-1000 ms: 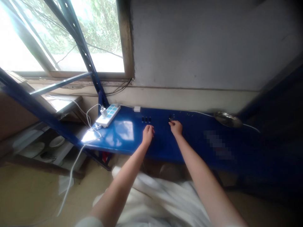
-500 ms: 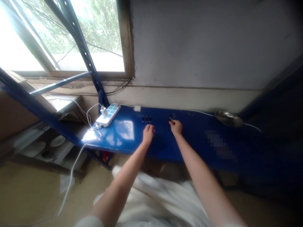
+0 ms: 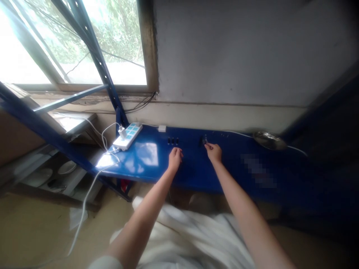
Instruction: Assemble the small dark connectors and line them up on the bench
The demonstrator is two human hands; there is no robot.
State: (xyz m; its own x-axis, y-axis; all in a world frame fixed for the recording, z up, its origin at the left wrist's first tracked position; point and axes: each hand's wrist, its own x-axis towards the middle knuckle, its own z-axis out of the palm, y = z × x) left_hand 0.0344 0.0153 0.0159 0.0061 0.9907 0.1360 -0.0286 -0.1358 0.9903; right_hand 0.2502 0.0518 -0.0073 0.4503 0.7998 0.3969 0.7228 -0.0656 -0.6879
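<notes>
My left hand (image 3: 175, 157) is at the blue table top (image 3: 193, 164), its fingers curled together. Whether anything is inside them is hidden. Just beyond it, three small dark pieces (image 3: 173, 141) with light ends stand in a short row. My right hand (image 3: 214, 151) is closed in a pinch farther right, its fingertips over a small cluster of dark and shiny bits (image 3: 205, 139). What the pinch holds is too small to name. A few tiny pale bits (image 3: 223, 135) lie behind and to the right of that hand.
A white power strip (image 3: 128, 136) with a plugged-in white charger (image 3: 122, 132) occupies the table's left end. A white adapter (image 3: 162, 128) and a shiny metal dish (image 3: 269, 140) are along the back. White cable (image 3: 87, 198) hangs off the left, beside the blue metal frame (image 3: 105, 73).
My right hand has moved slightly right, its fingertips now at the small cluster, and the small dark item at its fingertips no longer shows clearly. My left hand has stayed almost still.
</notes>
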